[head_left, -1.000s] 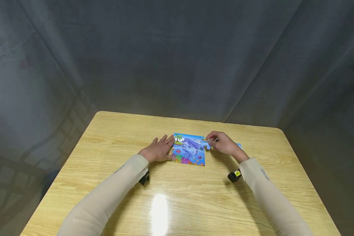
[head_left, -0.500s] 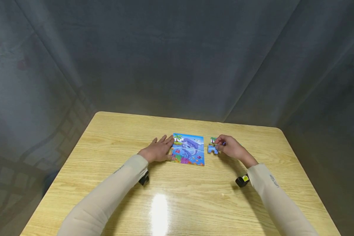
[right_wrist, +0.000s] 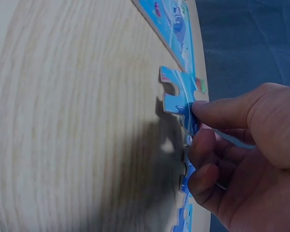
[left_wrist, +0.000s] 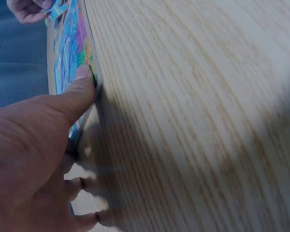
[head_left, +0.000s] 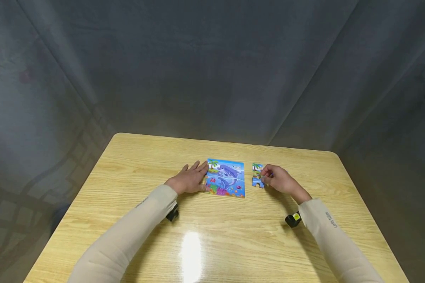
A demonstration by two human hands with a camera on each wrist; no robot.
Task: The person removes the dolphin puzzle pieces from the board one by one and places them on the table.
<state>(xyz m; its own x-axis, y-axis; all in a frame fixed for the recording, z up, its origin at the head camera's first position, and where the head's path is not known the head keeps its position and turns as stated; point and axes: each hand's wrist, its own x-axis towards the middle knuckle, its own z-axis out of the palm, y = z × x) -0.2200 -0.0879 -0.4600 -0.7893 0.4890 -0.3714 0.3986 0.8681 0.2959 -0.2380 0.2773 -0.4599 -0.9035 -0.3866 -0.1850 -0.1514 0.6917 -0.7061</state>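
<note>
A square dolphin picture board (head_left: 226,179) lies flat on the wooden table. My left hand (head_left: 189,181) rests at its left side, fingers spread and straight, and the thumb (left_wrist: 82,79) lies over the board's near edge. To the right of the board, my right hand (head_left: 280,181) pinches a blue jigsaw piece (right_wrist: 176,92) between thumb and fingers. Just beyond that piece in the head view is another jigsaw piece (head_left: 257,167) with a palm tree on it. The right wrist view shows further blue pieces (right_wrist: 182,186) under and beside the curled fingers, partly hidden by them.
The wooden table (head_left: 226,236) has rounded far corners, and a dark grey curtain (head_left: 198,78) hangs behind it and at both sides. A black wrist camera (head_left: 172,212) sits under the left sleeve, and another black camera (head_left: 292,220) under the right one.
My right hand has drawn the jigsaw piece rightward, away from the board's right edge. The palm tree piece now shows beside it. My left hand stays in place.
</note>
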